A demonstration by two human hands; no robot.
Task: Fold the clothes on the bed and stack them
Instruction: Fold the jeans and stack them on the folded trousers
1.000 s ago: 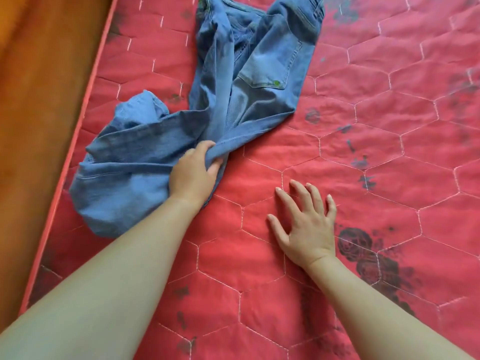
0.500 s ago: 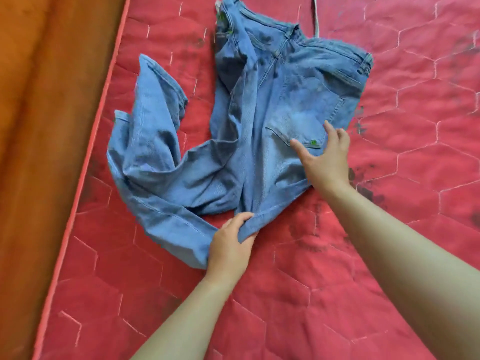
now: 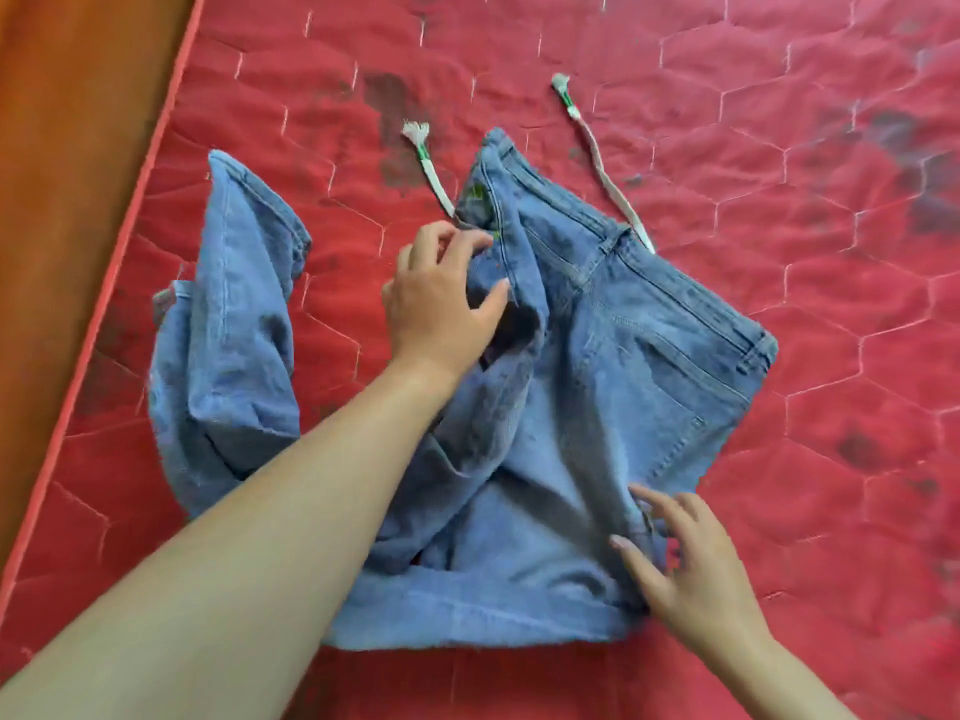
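Light blue jeans (image 3: 597, 366) lie crumpled on the red quilted mattress (image 3: 831, 252), waistband toward the far right, legs bunched to the left and front. Two white drawstring ends (image 3: 602, 163) trail from the waist onto the mattress. My left hand (image 3: 441, 298) is on the bunched denim near the waist's left end, thumb and fingers pinching a fold. My right hand (image 3: 691, 563) rests with spread fingers on the near right part of the jeans, pressing the cloth without gripping it.
The mattress's left edge (image 3: 130, 200) runs diagonally, with an orange-brown surface (image 3: 62, 148) beyond it. One folded-over jeans leg (image 3: 228, 335) lies close to that edge. Bare mattress spreads to the right and far side.
My left hand let go of the leg fold and moved up to the waist area. My right hand came off the back pocket to the near right part. The jeans look nearer.
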